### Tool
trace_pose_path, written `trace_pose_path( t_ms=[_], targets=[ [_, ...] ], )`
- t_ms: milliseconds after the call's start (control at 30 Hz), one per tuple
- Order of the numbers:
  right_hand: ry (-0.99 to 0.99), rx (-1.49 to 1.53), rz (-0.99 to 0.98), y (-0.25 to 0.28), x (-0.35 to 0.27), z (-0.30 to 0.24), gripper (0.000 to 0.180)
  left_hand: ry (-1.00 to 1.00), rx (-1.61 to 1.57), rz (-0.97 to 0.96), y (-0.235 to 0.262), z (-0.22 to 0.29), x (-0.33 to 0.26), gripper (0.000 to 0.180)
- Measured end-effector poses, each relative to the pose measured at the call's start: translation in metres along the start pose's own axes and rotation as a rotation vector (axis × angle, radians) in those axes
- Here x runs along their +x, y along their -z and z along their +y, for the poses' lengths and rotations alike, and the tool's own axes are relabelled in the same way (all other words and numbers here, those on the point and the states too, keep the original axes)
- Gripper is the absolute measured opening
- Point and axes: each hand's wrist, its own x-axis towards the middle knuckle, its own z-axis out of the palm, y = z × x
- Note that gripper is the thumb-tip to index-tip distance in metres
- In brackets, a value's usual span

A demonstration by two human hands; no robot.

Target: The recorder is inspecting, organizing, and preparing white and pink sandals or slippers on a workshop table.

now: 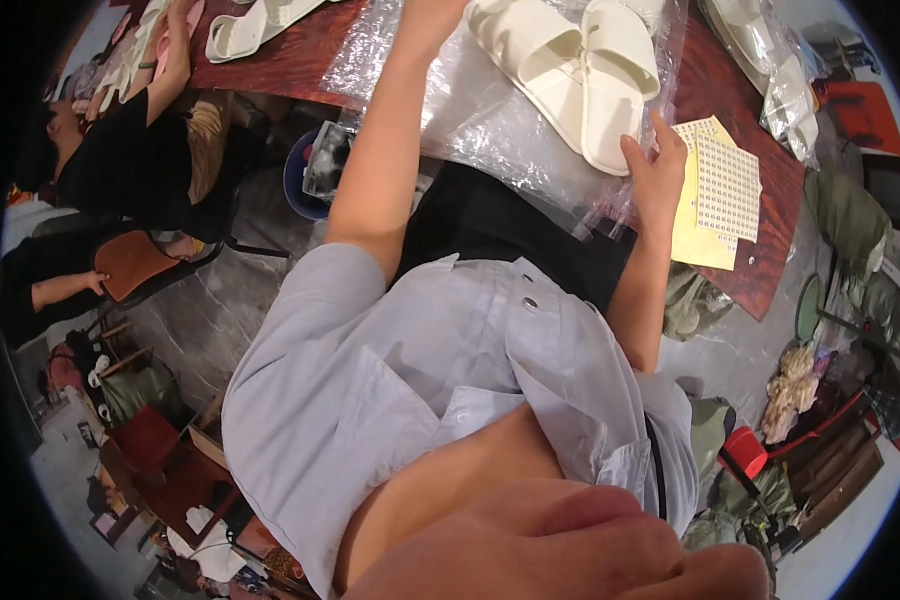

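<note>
A pair of white open-toed slippers (555, 110) lies side by side on clear plastic film (470, 110) on the red-brown table. My left hand (433, 18) is at the top edge of the head view, left of the slippers; its fingers are mostly cut off, so its hold cannot be made out. Beside the heel end of the right slipper is my right hand (660, 175), thumb and forefinger spread, with its thumb close to the sole. Nothing shows in its grasp. Yellow sheets of small printed stickers (728, 185) lie just right of it.
More white slippers (260, 28) lie at the table's far left, and bagged ones (770, 75) at the right. The table (760, 270) ends in a corner near my right forearm. A blue bin (300, 175) stands below its edge. Another person (120, 160) works at the left.
</note>
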Motion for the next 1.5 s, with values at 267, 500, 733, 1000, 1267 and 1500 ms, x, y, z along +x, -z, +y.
trace_pose_path(
  t_ms=[267, 500, 733, 1000, 1267, 1500],
  targets=[
    [0.292, -0.269, -0.098, 0.003, -0.029, -0.047, 0.081, -0.749, -0.196, -0.086, -0.049, 0.204, -0.099, 0.043],
    [0.018, -0.036, 0.092, 0.012, -0.022, -0.035, 0.059, -1.163, -0.029, -0.227, 0.043, 0.242, -0.123, 0.032],
    [0.165, -0.322, 0.045, 0.004, -0.029, -0.034, 0.044, -1.422, 0.033, 0.266, -0.005, 0.271, -0.144, 0.032],
    [0.345, -0.426, -0.022, -0.011, -0.011, -0.035, 0.039, -1.364, 0.009, 0.346, 0.007, 0.262, -0.152, 0.028],
    [0.328, -0.249, 0.025, -0.026, -0.008, -0.028, 0.033, -1.272, -0.091, 0.352, 0.006, 0.24, -0.148, 0.028],
    [0.207, 0.004, 0.229, 0.019, -0.01, 0.001, 0.013, -0.792, 0.234, 0.274, -0.02, 0.163, -0.093, 0.027]
  ],
)
